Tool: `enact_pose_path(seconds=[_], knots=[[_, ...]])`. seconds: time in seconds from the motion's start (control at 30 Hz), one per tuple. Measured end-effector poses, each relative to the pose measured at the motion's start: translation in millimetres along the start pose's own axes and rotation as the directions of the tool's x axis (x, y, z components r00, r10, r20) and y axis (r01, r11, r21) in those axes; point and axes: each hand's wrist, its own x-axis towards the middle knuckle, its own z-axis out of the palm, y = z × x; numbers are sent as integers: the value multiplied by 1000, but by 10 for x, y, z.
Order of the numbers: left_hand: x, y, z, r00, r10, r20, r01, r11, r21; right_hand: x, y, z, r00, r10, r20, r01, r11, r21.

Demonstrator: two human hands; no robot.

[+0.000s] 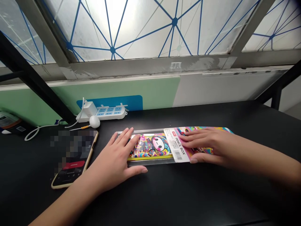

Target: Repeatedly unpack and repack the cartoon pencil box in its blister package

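A colourful pencil box (155, 146) with a cartoon face and a yellow edge lies flat on the black table, in a clear plastic tray or sleeve. Over its right part is a printed card (175, 146) reading "PENCIL BOX", with a barcode. My left hand (119, 157) rests on the left end of the package, fingers stretched out and thumb spread toward me. On the card lies my right hand (209, 144), its fingers extended flat and its thumb near the lower edge. The hands cover parts of both the box and the card.
Left of my left hand lies a phone (77, 166) in a pale case. Behind it, a white power strip (110, 113) with a plugged-in adapter and cable sits by the wall. A dark container (14, 124) stands far left. Black frame bars (37, 66) slant at both sides.
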Motion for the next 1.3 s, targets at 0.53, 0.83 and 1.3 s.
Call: enact_pose_path(seconds=[0.53, 0.83, 1.3], knots=[[-55, -407, -103, 992, -106, 65, 112, 989, -93, 179, 185, 342, 998, 56, 25, -55, 997, -54], [9, -409, -107, 980, -172, 99, 184, 975, -127, 55, 118, 12, 944, 37, -328, -96, 981, -166], [63, -191, 47, 990, -126, -57, 115, 978, -172, 454, -1343, 712, 874, -485, 28, 483, 860, -164]])
